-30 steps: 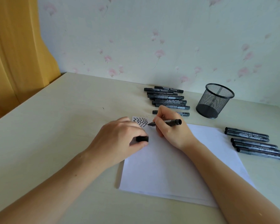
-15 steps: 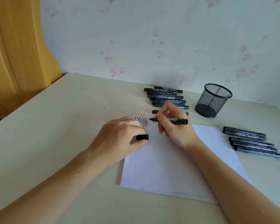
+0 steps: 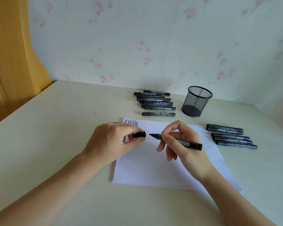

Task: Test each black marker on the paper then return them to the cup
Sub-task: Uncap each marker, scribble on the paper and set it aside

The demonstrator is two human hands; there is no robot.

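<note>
1. The right hand (image 3: pixel 183 144) has its grip clamped on the uncapped marker (image 3: pixel 176 140), pinching the barrel just behind the tip, above the paper (image 3: pixel 162 160).
2. The left hand (image 3: pixel 114 142) pinches the cap (image 3: pixel 139 134), its open end just ahead of the marker's tip, not yet touching.
3. The marker looks light, stiff and smooth; a hold close to the tip should steady the capping.
4. The mesh cup (image 3: pixel 197 101) stands beyond the right grip on the worktop (image 3: pixel 55 128), apparently empty.
</note>
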